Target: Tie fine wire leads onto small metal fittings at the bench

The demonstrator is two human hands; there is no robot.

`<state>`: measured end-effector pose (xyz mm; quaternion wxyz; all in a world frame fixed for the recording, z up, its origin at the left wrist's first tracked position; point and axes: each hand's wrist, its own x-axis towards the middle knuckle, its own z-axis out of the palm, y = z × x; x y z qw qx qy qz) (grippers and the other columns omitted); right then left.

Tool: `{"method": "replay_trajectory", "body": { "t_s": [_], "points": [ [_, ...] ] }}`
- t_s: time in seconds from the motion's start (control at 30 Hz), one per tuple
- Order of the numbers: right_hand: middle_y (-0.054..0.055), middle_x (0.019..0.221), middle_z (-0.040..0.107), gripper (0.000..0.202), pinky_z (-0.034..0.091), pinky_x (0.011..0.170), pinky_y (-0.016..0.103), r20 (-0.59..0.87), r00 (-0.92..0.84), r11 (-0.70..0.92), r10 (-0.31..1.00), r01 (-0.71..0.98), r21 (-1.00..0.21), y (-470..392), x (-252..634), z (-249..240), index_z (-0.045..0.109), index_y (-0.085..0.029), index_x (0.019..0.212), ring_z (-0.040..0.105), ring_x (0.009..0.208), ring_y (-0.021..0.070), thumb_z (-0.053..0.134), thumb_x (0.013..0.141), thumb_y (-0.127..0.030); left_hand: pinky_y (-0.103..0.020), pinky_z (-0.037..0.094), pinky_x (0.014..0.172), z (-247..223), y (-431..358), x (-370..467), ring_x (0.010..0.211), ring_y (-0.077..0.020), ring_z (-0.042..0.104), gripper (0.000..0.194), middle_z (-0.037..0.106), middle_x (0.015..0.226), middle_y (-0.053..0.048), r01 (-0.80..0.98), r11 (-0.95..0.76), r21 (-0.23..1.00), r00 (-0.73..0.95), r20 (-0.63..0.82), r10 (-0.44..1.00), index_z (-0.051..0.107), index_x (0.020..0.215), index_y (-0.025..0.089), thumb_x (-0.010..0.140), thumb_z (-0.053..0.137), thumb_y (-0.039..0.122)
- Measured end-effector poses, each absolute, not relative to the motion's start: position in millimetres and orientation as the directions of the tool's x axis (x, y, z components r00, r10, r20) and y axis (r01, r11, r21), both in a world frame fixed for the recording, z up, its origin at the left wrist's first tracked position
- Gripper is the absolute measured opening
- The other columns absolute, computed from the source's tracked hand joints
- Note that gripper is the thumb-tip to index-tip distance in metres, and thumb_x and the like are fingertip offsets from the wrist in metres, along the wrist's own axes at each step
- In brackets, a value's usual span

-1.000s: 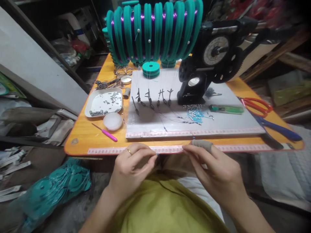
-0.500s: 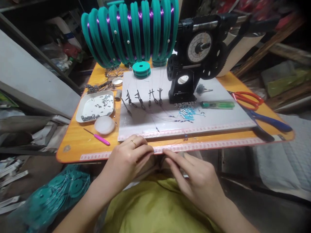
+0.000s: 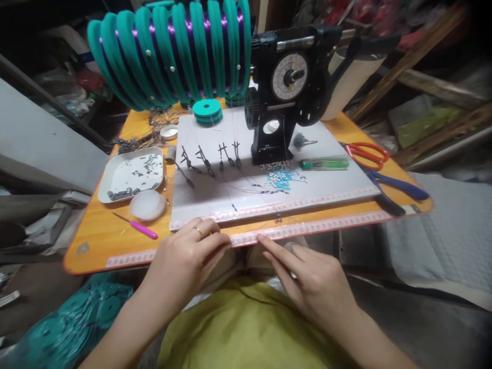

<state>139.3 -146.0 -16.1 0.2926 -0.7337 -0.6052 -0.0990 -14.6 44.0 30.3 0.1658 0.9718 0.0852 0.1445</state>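
My left hand (image 3: 196,248) wears a ring and has thumb and fingers pinched together at the table's front edge, over a measuring tape strip (image 3: 315,226). What it pinches is too thin or hidden to make out. To its right, the index fingertip of my right hand (image 3: 307,269) rests on the same strip, thumb below it and the other fingers curled. A small dark-beaded piece of line (image 3: 279,217) lies just behind the strip. Behind the hands is a white board (image 3: 230,197) with several upright swivel clips and thin lines, and a pile of blue and white beads (image 3: 280,177).
Large teal spools (image 3: 172,56) with purple thread hang on a black machine (image 3: 277,92). At left are a white tray (image 3: 132,174) of grey pieces, a round lid (image 3: 147,205) and a pink-handled hook (image 3: 143,229). Right are a green cutter (image 3: 325,164), red scissors (image 3: 369,155) and blue pliers (image 3: 403,187).
The camera has turned, so the table sits further left in view. The gap between my two hands along the tape strip has widened a little. Both hands keep their poses.
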Motion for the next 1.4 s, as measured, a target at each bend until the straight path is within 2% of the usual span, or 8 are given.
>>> {"method": "replay_trajectory", "body": {
  "t_s": [0.43,0.6,0.73,0.9,1.1,1.2,1.3,1.4],
  "points": [
    [-0.004,0.061,0.048,0.040,0.037,0.052,0.028,0.502,0.307,-0.150,0.809,0.933,-0.327,-170,158,-20,0.057,-0.013,0.137,0.048,0.050,0.0129,0.057,0.098,-0.015,-0.029,0.044,0.073,22,49,-18,0.087,-0.0185,0.059,0.010,0.065,0.093,-0.002,0.088,-0.930,0.357,0.948,0.256,0.188,0.066,0.100,0.024,0.093,0.061,0.019],
    [0.010,0.101,0.067,0.064,0.054,0.075,0.036,0.774,0.179,-0.120,0.608,0.984,-0.134,-183,188,-34,0.050,-0.017,0.143,0.064,0.087,0.0230,0.062,0.082,-0.001,-0.028,0.046,0.076,18,41,-18,0.085,-0.0164,0.060,0.011,0.065,0.090,-0.002,0.087,-0.864,0.495,0.881,0.367,0.299,0.068,0.095,0.022,0.088,0.065,0.013],
    [0.009,0.118,0.063,0.053,0.057,0.088,0.039,0.791,0.087,-0.118,0.606,0.993,-0.019,-180,210,-44,0.067,-0.029,0.121,0.058,0.108,0.0261,0.071,0.078,0.002,-0.022,0.048,0.072,13,28,-25,0.082,-0.0127,0.061,0.012,0.064,0.087,0.000,0.129,-0.674,0.727,0.749,0.374,0.547,0.069,0.087,0.024,0.086,0.069,0.012],
    [0.008,0.099,0.071,0.026,0.060,0.077,0.033,0.854,0.010,0.039,0.520,0.999,-0.036,-164,187,-29,0.071,-0.018,0.104,0.062,0.094,0.0207,0.071,0.083,-0.002,-0.017,0.055,0.075,3,-1,-30,0.083,-0.0102,0.066,0.007,0.064,0.086,0.002,-0.119,-0.140,0.983,0.529,0.182,0.829,0.071,0.083,0.025,0.086,0.071,0.019],
    [0.010,0.077,0.070,0.020,0.053,0.055,0.030,0.763,0.163,0.208,0.625,0.908,-0.364,-140,116,-2,0.071,-0.012,0.102,0.057,0.067,0.0180,0.059,0.089,-0.003,-0.027,0.061,0.080,6,-37,-7,0.083,-0.0165,0.075,0.013,0.070,0.106,0.000,-0.378,0.428,0.821,0.484,-0.219,0.847,0.075,0.073,0.021,0.070,0.086,0.027],
    [0.011,0.074,0.070,0.021,0.052,0.051,0.031,0.679,0.144,0.188,0.720,0.901,-0.391,-135,99,4,0.072,-0.010,0.102,0.059,0.061,0.0193,0.054,0.091,-0.005,-0.024,0.061,0.077,12,-45,1,0.072,-0.0134,0.072,0.021,0.072,0.079,-0.002,-0.375,0.591,0.714,0.539,-0.350,0.766,0.076,0.078,0.018,0.065,0.090,0.027],
    [0.013,0.097,0.074,0.025,0.060,0.069,0.034,0.658,0.156,0.213,0.737,0.870,-0.444,-143,105,8,0.070,-0.012,0.111,0.069,0.081,0.0218,0.055,0.092,-0.006,-0.016,0.058,0.074,16,-46,-2,0.056,-0.0063,0.062,0.026,0.061,0.052,0.004,-0.388,0.660,0.644,0.554,-0.409,0.725,0.076,0.080,0.015,0.064,0.091,0.028],
    [0.015,0.120,0.069,0.038,0.058,0.090,0.034,0.727,0.243,0.147,0.643,0.892,-0.428,-158,122,11,0.064,-0.010,0.126,0.067,0.108,0.0236,0.060,0.088,-0.004,-0.013,0.057,0.077,15,-44,-8,0.047,0.0004,0.051,0.026,0.068,0.063,0.003,-0.427,0.706,0.564,0.519,-0.486,0.703,0.075,0.076,0.014,0.060,0.093,0.023]
  ]
}}
